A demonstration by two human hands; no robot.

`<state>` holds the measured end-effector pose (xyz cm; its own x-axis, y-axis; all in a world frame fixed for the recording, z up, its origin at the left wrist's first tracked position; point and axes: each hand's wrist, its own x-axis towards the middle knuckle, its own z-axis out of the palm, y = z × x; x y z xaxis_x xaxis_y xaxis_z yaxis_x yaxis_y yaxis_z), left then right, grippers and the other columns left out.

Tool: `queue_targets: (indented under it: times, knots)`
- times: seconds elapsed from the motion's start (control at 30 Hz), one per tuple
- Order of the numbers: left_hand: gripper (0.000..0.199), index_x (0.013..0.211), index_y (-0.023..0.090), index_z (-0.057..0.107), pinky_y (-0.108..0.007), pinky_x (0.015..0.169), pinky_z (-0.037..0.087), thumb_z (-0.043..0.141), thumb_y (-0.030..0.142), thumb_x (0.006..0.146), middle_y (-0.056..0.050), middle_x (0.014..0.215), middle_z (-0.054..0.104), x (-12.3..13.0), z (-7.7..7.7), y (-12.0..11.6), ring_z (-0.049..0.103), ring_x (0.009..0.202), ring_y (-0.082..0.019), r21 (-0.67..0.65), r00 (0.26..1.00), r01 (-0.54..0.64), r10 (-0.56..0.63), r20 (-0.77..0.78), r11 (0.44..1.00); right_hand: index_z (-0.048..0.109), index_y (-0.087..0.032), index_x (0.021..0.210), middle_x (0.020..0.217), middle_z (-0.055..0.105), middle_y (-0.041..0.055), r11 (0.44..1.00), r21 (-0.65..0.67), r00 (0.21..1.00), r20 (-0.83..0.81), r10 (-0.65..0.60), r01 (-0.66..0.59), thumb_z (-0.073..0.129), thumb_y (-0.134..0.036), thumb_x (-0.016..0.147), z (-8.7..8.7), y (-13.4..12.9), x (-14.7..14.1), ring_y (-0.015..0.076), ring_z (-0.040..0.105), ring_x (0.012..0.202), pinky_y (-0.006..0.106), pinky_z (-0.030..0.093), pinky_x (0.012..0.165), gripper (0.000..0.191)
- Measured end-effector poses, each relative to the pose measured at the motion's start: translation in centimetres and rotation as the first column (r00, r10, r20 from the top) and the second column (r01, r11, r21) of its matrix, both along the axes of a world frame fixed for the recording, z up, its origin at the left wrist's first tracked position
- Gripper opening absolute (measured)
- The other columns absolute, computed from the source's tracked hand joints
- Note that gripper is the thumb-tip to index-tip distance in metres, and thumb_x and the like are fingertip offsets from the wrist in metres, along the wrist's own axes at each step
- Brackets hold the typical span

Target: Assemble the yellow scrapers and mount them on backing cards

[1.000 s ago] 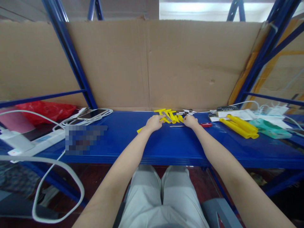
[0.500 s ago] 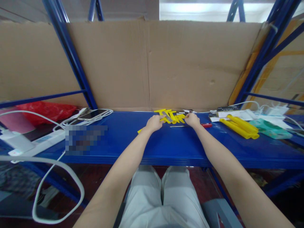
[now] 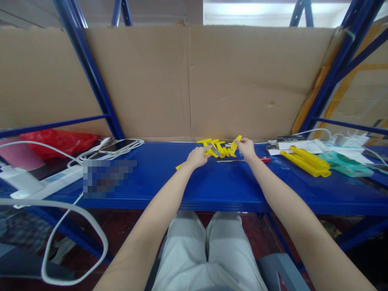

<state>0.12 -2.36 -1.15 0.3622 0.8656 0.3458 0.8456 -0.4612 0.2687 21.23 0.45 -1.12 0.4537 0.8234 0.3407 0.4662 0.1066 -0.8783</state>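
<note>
My left hand is closed at the near left edge of a cluster of yellow plastic parts. Its fingers grip a yellow piece with a flat grey plate sticking out to the right; the hand hides most of it. Between thumb and fingers, my right hand pinches a flat yellow plastic piece, tilted up above the desk. Several small yellow pieces lie between the hands. A screwdriver with a red handle lies just below my right hand, its shaft pointing left.
Yellow tube-like parts and a green plastic packet lie at the right of the blue desk. A power strip, white cables and a red bag crowd the left. Cardboard walls the back.
My right hand has lifted the yellow piece up from the pile, tilting it steeply. My left hand has stayed in nearly the same place.
</note>
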Motion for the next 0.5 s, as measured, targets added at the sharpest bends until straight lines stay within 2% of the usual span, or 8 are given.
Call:
queue_targets:
  times: [0.07,0.17,0.3,0.4,0.5]
  knots:
    - [0.046,0.132,0.024,0.052,-0.033,0.096,0.042,0.055,0.023,0.085,-0.009,0.124,0.061,0.0,0.0,0.0,0.057,0.114,-0.024,0.001,1.000,0.007,-0.007,-0.005,1.000,0.050,-0.017,0.067,0.054,0.054,-0.0013,0.998,-0.032,0.989,-0.139,0.052,-0.057,0.055,-0.020,0.079,0.2,-0.3,-0.4,0.0110,0.053,0.048,0.022,0.040,0.047,0.014]
    - [0.048,0.132,0.025,0.052,-0.032,0.095,0.042,0.056,0.024,0.084,-0.009,0.123,0.061,0.1,-0.2,0.0,0.057,0.113,-0.024,-0.003,1.000,0.011,-0.011,-0.006,1.000,0.048,-0.018,0.074,0.052,0.052,-0.0031,0.970,-0.088,0.920,-0.347,0.183,-0.226,0.049,-0.018,0.085,0.5,-1.1,-0.9,0.0088,0.050,0.040,0.020,0.037,0.042,0.011]
    - [0.053,0.134,0.024,0.049,-0.031,0.094,0.043,0.059,0.024,0.082,-0.009,0.124,0.061,0.1,-0.5,0.4,0.057,0.113,-0.023,-0.010,0.999,0.035,-0.035,0.013,0.999,0.050,-0.016,0.076,0.052,0.055,-0.0009,0.866,-0.174,0.771,-0.560,0.304,-0.468,0.040,-0.010,0.087,1.0,-2.0,-1.3,0.0097,0.051,0.041,0.021,0.041,0.044,0.016]
    - [0.057,0.136,0.024,0.045,-0.031,0.094,0.043,0.061,0.024,0.081,-0.009,0.122,0.062,0.1,-0.7,0.7,0.058,0.111,-0.022,-0.016,0.998,0.061,-0.060,0.027,0.998,0.052,-0.015,0.075,0.054,0.058,0.0009,0.819,-0.165,0.697,-0.631,0.340,-0.549,0.040,-0.005,0.086,1.2,-2.2,-1.3,0.0092,0.052,0.044,0.021,0.044,0.048,0.018]
    - [0.059,0.137,0.023,0.044,-0.031,0.092,0.044,0.061,0.024,0.081,-0.009,0.120,0.063,0.1,-0.8,0.9,0.059,0.109,-0.022,-0.023,0.997,0.080,-0.079,0.027,0.997,0.053,-0.014,0.073,0.054,0.058,0.0008,0.818,-0.099,0.676,-0.625,0.392,-0.566,0.044,0.000,0.083,1.2,-2.1,-1.2,0.0079,0.051,0.045,0.020,0.045,0.050,0.020]
